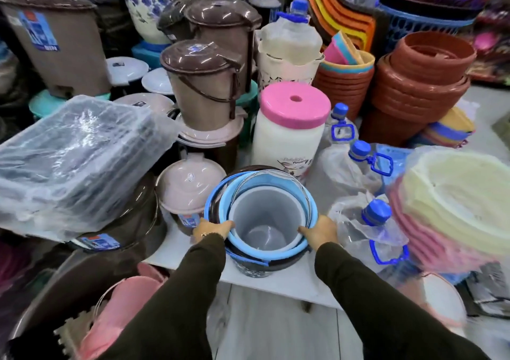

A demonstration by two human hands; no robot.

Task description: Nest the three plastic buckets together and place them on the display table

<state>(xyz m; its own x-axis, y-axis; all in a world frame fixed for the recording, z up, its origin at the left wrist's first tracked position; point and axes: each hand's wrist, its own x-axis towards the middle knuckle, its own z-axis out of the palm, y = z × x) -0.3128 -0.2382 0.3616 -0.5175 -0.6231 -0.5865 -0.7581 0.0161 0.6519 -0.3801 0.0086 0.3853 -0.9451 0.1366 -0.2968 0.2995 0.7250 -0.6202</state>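
Note:
Three buckets sit nested on the white display table (193, 252), near its front edge. The innermost is a grey bucket (262, 216), inside a light blue bucket (278, 183), inside a dark brown bucket (256, 268) with a blue rim and a wire handle lying back. My left hand (212, 228) grips the left side of the nested rims. On the right side, my right hand (320, 231) holds the rims, thumb over the edge. Dark sleeves cover both arms.
A pink-lidded small bin (190, 191) stands just left of the stack. A white jar with a pink lid (289, 130) stands behind it. Blue-capped water bottles (369, 229) crowd the right. Wrapped trays (74, 160) lie at left; pink tubs (121, 312) sit below.

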